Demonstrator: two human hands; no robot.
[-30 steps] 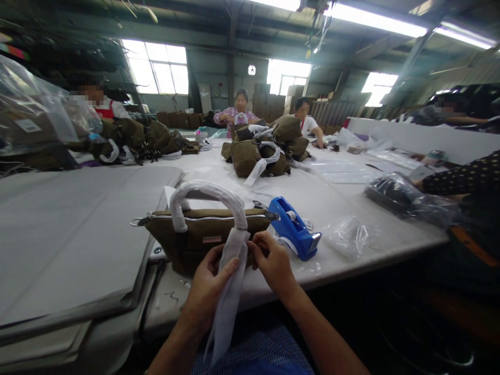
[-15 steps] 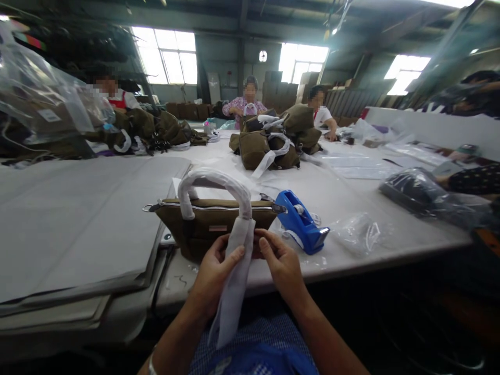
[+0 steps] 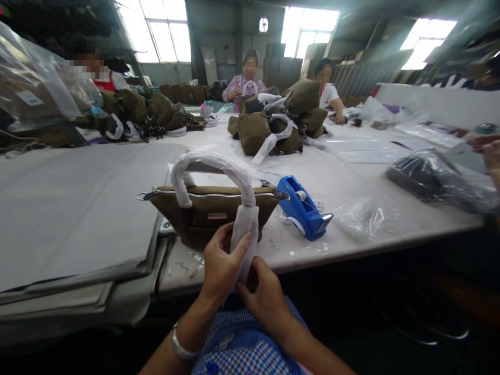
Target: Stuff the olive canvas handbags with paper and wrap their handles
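Note:
An olive-brown handbag (image 3: 203, 221) stands upright at the table's front edge, its zip running along the top. White wrapping paper (image 3: 213, 160) covers its raised front handle, and a loose strip of white paper (image 3: 245, 229) hangs from the handle's right end. My left hand (image 3: 222, 260) grips this strip between thumb and fingers, in front of the bag. Lower down, my right hand (image 3: 263, 294) pinches the same strip near its bottom. To the right of the bag sits a blue tape dispenser (image 3: 307, 211), touched by neither hand.
Large white sheets (image 3: 78, 208) lie stacked at the left. A crumpled clear plastic bag (image 3: 363, 219) lies right of the dispenser, with a dark plastic-wrapped item (image 3: 420, 174) beyond. More olive bags (image 3: 269, 127) are heaped ahead. Several people work around the table; another person's hand (image 3: 490, 151) shows at right.
My right hand has moved down from beside the bag and closed on the strip's lower part. My left hand still grips the strip. The camera view has tilted down slightly.

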